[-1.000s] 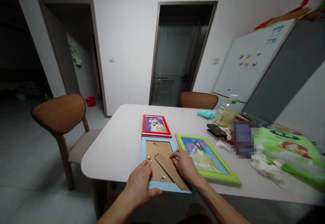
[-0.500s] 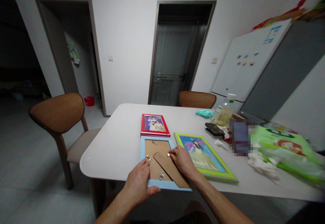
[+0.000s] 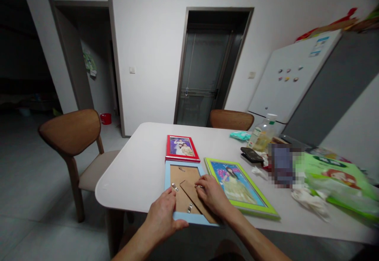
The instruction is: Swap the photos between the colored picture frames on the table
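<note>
A light blue picture frame lies face down at the table's front edge, its brown backboard up, with metal clips and a brown stand leg. My left hand rests on the frame's lower left part, thumb spread from the fingers. My right hand has its fingers bent together at the clip on the backboard's right side; the fingertips partly hide that clip. Behind lies a red frame with a photo, and to the right a green frame with a photo.
On the white table stand a bottle, a black case, crumpled tissues and a green package. Wooden chairs stand at the left and behind; a refrigerator is at the right.
The fingers of my right hand have shifted slightly at the right clip. My left hand stays on the frame. The whole view has moved a little.
</note>
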Available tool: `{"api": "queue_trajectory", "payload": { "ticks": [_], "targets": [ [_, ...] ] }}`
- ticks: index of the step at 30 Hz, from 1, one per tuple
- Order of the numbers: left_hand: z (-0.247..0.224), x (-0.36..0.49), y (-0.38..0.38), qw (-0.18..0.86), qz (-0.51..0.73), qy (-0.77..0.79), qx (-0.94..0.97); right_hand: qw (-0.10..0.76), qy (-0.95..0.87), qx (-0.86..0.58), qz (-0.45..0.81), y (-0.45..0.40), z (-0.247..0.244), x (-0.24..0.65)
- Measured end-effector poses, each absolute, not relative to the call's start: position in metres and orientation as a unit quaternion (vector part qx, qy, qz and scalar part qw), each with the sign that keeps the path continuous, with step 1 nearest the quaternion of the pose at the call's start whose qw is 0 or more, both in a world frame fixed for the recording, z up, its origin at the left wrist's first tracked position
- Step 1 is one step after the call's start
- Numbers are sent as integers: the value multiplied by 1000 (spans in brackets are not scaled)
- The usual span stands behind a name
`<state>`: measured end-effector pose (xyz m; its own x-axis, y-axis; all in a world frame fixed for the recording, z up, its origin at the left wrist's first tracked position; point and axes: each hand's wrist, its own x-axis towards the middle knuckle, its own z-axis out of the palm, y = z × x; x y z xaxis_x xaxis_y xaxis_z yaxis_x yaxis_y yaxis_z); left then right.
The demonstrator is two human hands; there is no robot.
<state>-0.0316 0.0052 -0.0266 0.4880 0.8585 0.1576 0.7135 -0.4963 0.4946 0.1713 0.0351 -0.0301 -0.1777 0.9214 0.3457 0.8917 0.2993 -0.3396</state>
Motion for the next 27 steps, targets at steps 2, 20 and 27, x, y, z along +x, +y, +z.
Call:
{"api": "queue_trajectory", "payload": {
  "ticks": [2, 20, 27],
  "targets": [
    [-29, -32, 6, 185, 193, 469, 842, 239, -804, -540, 69, 28, -28, 161],
    [-36, -32, 10, 199, 227, 459, 836, 264, -830, -478, 112, 10, -27, 142],
    [-38, -31, 8, 188, 237, 462, 834, 229, -810, -537, 60, 52, -32, 114]
  ]
}}
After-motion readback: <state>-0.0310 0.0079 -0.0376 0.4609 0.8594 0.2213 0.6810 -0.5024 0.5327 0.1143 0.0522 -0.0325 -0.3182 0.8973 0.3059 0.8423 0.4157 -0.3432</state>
